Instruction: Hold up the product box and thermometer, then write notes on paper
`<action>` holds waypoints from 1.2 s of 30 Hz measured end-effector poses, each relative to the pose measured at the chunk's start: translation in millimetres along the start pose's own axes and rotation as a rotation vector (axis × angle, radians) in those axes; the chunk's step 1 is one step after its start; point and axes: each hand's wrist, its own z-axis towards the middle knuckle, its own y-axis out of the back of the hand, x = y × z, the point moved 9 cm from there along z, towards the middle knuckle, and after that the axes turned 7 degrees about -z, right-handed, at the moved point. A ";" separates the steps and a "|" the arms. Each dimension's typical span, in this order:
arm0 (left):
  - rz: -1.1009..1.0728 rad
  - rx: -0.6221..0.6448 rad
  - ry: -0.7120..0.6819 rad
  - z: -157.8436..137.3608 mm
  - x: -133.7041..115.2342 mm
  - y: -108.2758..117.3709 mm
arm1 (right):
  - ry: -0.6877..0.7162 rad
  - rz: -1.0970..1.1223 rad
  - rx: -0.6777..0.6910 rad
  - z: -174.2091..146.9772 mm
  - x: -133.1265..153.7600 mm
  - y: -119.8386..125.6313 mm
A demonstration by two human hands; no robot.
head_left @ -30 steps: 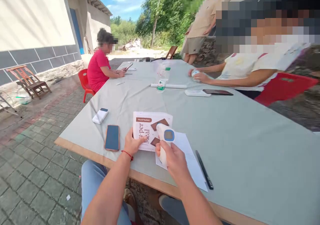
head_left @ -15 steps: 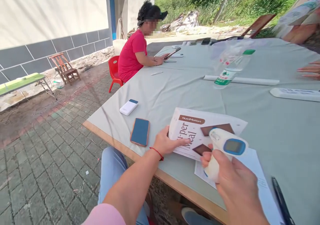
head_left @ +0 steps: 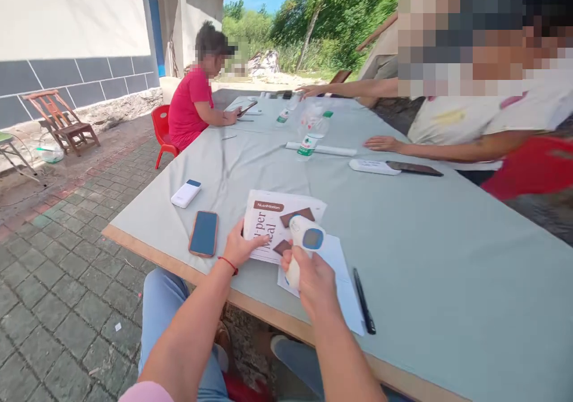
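Note:
My left hand (head_left: 243, 244) grips the left edge of a white printed box (head_left: 264, 204) with brown chocolate pictures, thumb across its front. A white infrared thermometer (head_left: 294, 271) with a blue-framed screen is held by its handle in my right hand (head_left: 316, 280), in front of the box's right side. Beneath them lies a white paper sheet (head_left: 347, 294), partly covered by the box and my hand. A black pen (head_left: 364, 300) rests just right of the sheet. Left of my left hand are a phone (head_left: 203, 234) with an orange-brown edge and a white power bank (head_left: 186, 194).
On the cloth-covered table (head_left: 430, 259) stand water bottles (head_left: 308, 142) near a white roll (head_left: 342, 151). A long white object (head_left: 373, 166) and a dark phone (head_left: 416, 169) lie farther right. One person (head_left: 190, 110) sits at the far left, another (head_left: 470, 121) at the right.
My view has swung right and widened, bringing the person on the right into sight. Both hands keep their holds on the box and the thermometer.

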 end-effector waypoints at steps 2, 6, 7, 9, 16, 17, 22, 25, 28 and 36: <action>0.007 0.012 -0.020 6.7 -3.1 0.3 | -0.063 0.069 0.046 4.2 -4.8 -5.5; 0.039 0.005 -0.031 20.0 -0.6 2.4 | -0.054 0.130 0.074 13.4 -4.5 -10.2; 0.041 0.003 -0.033 21.4 -0.8 2.5 | -0.051 0.137 0.077 14.3 -4.6 -10.7; 0.040 0.004 -0.033 22.1 -2.3 2.0 | -0.046 0.141 0.087 14.8 -4.5 -12.0; 0.079 -0.045 -0.026 26.1 -2.8 6.8 | -0.036 0.122 0.109 15.0 6.8 -12.8; 0.090 -0.045 -0.030 27.2 -2.2 7.3 | -0.034 0.125 0.111 14.6 8.7 -12.1; 0.086 -0.043 -0.024 28.4 -0.9 8.2 | 0.010 0.144 0.142 6.4 17.0 -3.9; 0.061 -0.052 -0.022 26.3 -2.3 8.0 | 0.020 0.136 0.120 -0.3 19.9 11.1; 0.029 -0.098 -0.048 25.2 -4.4 12.0 | 0.001 0.115 0.070 -6.5 21.3 31.5; 0.197 -0.428 -0.223 28.5 -9.3 44.3 | -0.068 0.048 -0.021 -25.6 19.3 73.6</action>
